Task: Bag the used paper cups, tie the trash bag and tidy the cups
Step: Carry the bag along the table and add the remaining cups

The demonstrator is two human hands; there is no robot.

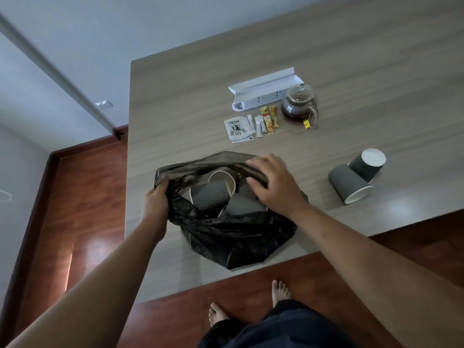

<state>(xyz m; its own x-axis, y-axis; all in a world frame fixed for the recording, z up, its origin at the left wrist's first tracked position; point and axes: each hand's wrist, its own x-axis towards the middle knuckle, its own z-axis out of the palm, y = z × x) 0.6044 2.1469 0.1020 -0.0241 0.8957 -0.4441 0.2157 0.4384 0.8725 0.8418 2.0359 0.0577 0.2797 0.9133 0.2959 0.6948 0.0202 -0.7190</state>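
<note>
Head view: the left hand point(157, 197) has a closed grip on the black trash bag point(233, 232) rim, the right hand point(273, 184) pinching the far rim to hold its mouth open on the table point(351, 59) over the bagged paper cups point(213, 195), two grey cups point(356, 175) lying well apart.

both hands, left hand point(156, 199) and right hand point(272, 183), grip the black trash bag point(233, 234) holding grey cups point(213, 195).
</note>
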